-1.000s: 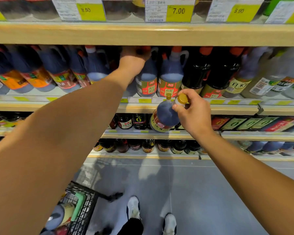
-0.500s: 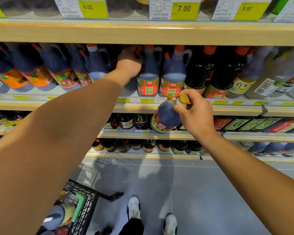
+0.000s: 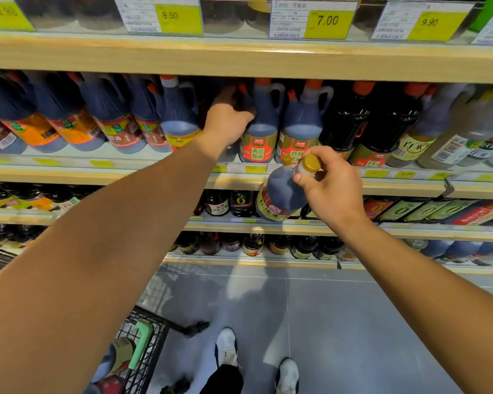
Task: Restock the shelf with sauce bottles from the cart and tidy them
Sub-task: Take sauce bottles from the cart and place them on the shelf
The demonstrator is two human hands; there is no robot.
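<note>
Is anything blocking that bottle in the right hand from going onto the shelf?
Yes. The left hand reaches into the shelf row among jugs, filling the opening; the gold-capped bottle waits below in the right hand.

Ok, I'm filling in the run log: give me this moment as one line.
left hand: grips shelf jug | right hand: holds gold-capped bottle below shelf | cart: still stocked

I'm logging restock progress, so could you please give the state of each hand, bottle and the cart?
Left hand: reaching into the shelf, gripping a dark bottle there.
Right hand: gripping the gold-capped bottle by its neck.
Gold-capped bottle: capped, tilted, held off the shelf.
Shelf bottles: capped, standing upright.
Cart: bottles lying inside.
</note>
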